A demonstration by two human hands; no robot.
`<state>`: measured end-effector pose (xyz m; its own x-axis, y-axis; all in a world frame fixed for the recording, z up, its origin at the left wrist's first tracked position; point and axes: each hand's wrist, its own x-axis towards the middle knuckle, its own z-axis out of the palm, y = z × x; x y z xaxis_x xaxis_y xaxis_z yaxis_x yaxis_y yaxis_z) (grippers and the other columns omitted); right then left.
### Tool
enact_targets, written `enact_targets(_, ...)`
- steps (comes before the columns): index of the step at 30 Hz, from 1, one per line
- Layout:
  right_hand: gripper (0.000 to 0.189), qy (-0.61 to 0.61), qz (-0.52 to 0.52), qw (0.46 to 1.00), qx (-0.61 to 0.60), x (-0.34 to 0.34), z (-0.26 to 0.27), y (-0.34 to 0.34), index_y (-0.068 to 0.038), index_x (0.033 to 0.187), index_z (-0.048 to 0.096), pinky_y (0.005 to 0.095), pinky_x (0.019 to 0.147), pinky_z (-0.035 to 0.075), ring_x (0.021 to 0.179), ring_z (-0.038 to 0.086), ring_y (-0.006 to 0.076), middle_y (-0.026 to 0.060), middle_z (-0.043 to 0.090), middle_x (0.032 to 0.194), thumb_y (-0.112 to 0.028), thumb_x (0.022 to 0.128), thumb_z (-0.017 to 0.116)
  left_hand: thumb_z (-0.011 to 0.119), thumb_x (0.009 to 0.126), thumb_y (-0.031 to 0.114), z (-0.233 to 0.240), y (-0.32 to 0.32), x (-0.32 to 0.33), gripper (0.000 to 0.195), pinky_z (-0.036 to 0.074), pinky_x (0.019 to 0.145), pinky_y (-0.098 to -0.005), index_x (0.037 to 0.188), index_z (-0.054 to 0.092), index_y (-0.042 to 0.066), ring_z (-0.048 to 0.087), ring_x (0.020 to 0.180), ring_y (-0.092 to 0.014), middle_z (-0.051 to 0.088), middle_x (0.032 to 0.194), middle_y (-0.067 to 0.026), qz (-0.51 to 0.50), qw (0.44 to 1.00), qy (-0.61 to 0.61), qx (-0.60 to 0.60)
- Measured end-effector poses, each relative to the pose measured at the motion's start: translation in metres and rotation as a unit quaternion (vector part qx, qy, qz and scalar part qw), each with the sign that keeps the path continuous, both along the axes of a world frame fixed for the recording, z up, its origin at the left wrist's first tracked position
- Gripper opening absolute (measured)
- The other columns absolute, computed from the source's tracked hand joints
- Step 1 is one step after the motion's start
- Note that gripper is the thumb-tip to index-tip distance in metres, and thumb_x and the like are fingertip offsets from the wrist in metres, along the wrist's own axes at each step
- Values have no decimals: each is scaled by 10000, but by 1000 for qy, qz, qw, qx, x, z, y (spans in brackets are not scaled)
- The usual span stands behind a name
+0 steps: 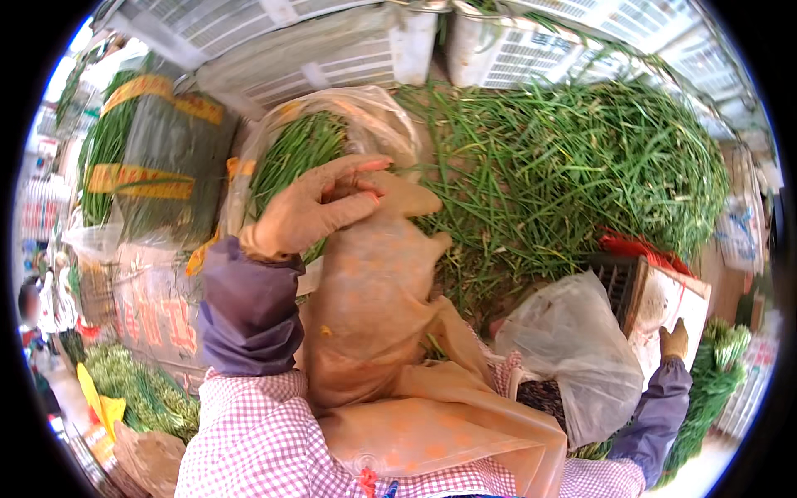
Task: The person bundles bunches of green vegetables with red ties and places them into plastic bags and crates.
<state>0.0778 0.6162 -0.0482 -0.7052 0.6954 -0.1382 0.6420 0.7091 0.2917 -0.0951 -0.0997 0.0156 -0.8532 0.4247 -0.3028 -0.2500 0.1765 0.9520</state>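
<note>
My left hand [305, 208], in a tan glove with orange fingertips, hovers or rests over my apron-covered knee. Its thumb and fingers are curved with a gap between them, and no held thing shows. Beneath and beyond it, a clear plastic bag [389, 112] holds long green chive-like stalks [299, 149]. A translucent, orange-patterned apron [373, 299] covers my lap. Far to the right, my gloved right hand [674, 341] is at a stained white panel [657, 305]; its grip is unclear. A crumpled clear plastic bag [573, 342] lies between that panel and my lap.
Loose green leaves [579, 168] are heaped across the ground ahead. White slatted plastic crates [523, 53] line the far side. At left, a wrapped bundle with yellow tape [140, 177] stands above a printed carton [155, 305]. More stalk bundles [716, 373] lie at right.
</note>
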Motion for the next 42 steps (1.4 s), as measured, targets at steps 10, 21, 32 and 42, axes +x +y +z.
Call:
enact_targets(10, 445, 26, 381, 803, -457, -238, 17, -348, 30, 1224, 556, 322, 874, 491, 994, 636, 226, 161, 651, 1115, -158, 830, 642, 640, 901, 260, -207, -75, 73, 432, 482, 887, -329, 1222, 570, -21, 598, 1019, -204, 641, 1134, -115, 256, 935, -246, -9)
enact_targets(21, 412, -379, 566, 535, -499, -209, -207, -669, -112, 1148, 643, 376, 884, 487, 1040, 604, 324, 167, 652, 1095, -364, 830, 570, 679, 810, 342, -252, -142, -39, 533, 487, 884, -365, 1204, 579, -3, 638, 983, -299, 662, 1045, -195, 136, 926, 88, -341)
enact_targets(32, 294, -158, 551, 658, -488, -190, -245, -593, -79, 1076, 643, 365, 813, 494, 957, 624, 262, 107, 655, 1045, -295, 891, 568, 764, 705, 436, -419, -34, -11, 916, 460, 850, -499, 1431, 307, 115, 565, 1050, -334, 554, 1168, -185, 121, 742, 131, -647)
enact_targets(42, 281, -296, 319, 730, -527, -174, -255, -486, -64, 1095, 638, 332, 850, 477, 996, 610, 226, 103, 654, 1054, -262, 903, 581, 730, 733, 214, -364, -97, -47, 650, 531, 784, -336, 1296, 494, -10, 660, 861, -272, 659, 1039, -176, 133, 954, -70, -259)
